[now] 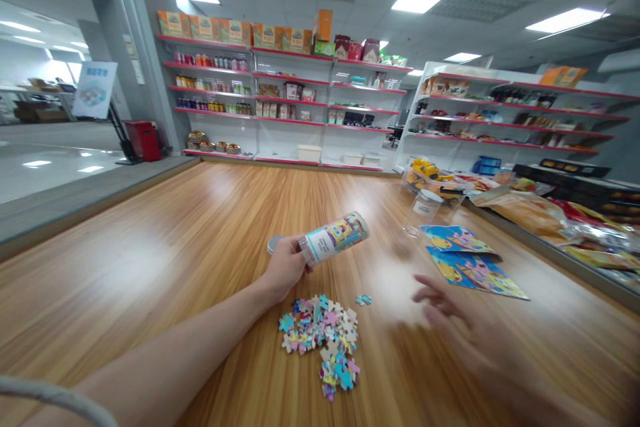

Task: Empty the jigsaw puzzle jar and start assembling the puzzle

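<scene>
My left hand (286,268) is closed around the lower end of a clear jar (340,237) with a cartoon-printed paper inside. The jar is tilted, its far end pointing right and up. Beyond my left hand, partly hidden by it, a silver lid (273,244) rests on the table. A heap of colourful jigsaw pieces (323,330) lies below the jar, and a few loose pieces (363,299) are to its right. My right hand (443,307), blurred by motion, has its fingers apart and holds nothing, just left of a blue cartoon puzzle picture (480,272).
A second clear jar with a lid (423,212) stands at the right, beside another blue cartoon sheet (457,239). Behind it is a clear bin of yellow toys (430,177). Packaged goods (545,220) line the right edge. Stocked shelves (290,83) rise beyond the wooden table (200,227).
</scene>
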`<state>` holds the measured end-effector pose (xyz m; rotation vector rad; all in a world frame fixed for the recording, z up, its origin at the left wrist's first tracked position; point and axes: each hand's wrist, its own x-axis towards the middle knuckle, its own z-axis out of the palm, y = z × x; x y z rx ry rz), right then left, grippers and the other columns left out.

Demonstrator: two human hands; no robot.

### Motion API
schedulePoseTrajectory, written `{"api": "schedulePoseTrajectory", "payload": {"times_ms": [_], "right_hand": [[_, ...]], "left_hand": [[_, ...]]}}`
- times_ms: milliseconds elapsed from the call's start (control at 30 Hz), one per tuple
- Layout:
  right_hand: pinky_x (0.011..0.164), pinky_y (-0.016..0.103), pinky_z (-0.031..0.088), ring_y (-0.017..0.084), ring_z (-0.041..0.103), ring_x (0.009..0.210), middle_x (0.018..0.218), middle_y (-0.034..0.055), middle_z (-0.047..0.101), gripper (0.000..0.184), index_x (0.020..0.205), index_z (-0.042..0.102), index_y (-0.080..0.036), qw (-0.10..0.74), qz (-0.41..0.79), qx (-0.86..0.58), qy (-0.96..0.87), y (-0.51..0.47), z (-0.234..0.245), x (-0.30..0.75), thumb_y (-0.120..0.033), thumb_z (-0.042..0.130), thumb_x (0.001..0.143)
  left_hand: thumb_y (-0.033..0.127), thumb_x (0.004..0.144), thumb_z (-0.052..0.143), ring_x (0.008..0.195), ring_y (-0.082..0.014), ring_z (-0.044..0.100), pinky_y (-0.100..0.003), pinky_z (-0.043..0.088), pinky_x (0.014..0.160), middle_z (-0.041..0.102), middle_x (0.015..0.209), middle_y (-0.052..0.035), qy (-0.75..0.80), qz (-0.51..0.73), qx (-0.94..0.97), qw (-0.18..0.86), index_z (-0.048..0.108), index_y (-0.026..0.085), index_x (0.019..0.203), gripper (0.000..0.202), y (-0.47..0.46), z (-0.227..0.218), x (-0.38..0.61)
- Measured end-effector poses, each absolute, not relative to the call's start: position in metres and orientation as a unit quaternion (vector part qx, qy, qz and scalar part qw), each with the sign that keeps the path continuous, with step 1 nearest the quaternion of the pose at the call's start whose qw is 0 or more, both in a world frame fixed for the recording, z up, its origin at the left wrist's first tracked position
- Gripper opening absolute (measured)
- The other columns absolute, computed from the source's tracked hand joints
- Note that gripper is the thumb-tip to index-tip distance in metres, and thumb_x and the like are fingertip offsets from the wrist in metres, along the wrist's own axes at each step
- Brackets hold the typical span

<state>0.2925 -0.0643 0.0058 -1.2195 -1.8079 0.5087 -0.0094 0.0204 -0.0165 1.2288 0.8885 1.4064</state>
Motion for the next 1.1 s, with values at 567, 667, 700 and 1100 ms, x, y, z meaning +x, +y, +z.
{"api": "schedulePoseTrajectory", "payload": {"times_ms": [567, 667, 700, 1100], "right_hand": [[0.049, 0.020, 0.045, 0.014, 0.059, 0.067, 0.083, 0.0011, 0.066, 0.041, 0.094, 0.062, -0.019, 0.570, 0.662, -0.290, -0.390, 0.033, 0.001, 0.166, -0.041, 0.085, 0.067], [0.050, 0.022, 0.049, 0.014, 0.060, 0.064, 0.080, 0.0011, 0.067, 0.034, 0.095, 0.063, -0.020, 0.565, 0.685, -0.300, -0.348, 0.039, 0.005, 0.166, -0.037, 0.080, 0.072], [0.051, 0.022, 0.050, 0.014, 0.061, 0.063, 0.079, 0.0012, 0.067, 0.032, 0.095, 0.063, -0.020, 0.564, 0.691, -0.300, -0.340, 0.040, 0.006, 0.167, -0.037, 0.079, 0.073], [0.053, 0.024, 0.054, 0.014, 0.063, 0.062, 0.078, 0.0011, 0.068, 0.031, 0.099, 0.065, -0.020, 0.486, 0.780, -0.254, -0.302, 0.034, 0.010, 0.170, -0.038, 0.075, 0.077]], "left_hand": [[0.040, 0.071, 0.081, 0.053, -0.0083, 0.045, -0.019, 0.036, 0.048, 0.059, 0.067, -0.0014, 0.369, 0.541, 0.532, 0.537, 0.072, 0.009, 0.091, 0.038, 0.015, -0.016, -0.017], [0.042, 0.071, 0.081, 0.054, -0.0088, 0.046, -0.021, 0.040, 0.051, 0.058, 0.066, -0.0012, 0.367, 0.564, 0.513, 0.533, 0.071, 0.009, 0.096, 0.043, 0.011, -0.017, -0.017], [0.042, 0.072, 0.080, 0.054, -0.0092, 0.046, -0.021, 0.040, 0.051, 0.059, 0.067, -0.0013, 0.372, 0.568, 0.514, 0.523, 0.070, 0.010, 0.096, 0.042, 0.008, -0.016, -0.016], [0.025, 0.089, 0.068, 0.099, -0.0197, 0.057, -0.030, 0.050, 0.077, 0.051, 0.125, -0.0108, 0.283, 0.519, 0.805, 0.055, 0.048, 0.027, 0.135, 0.051, -0.012, -0.015, -0.024]]}}
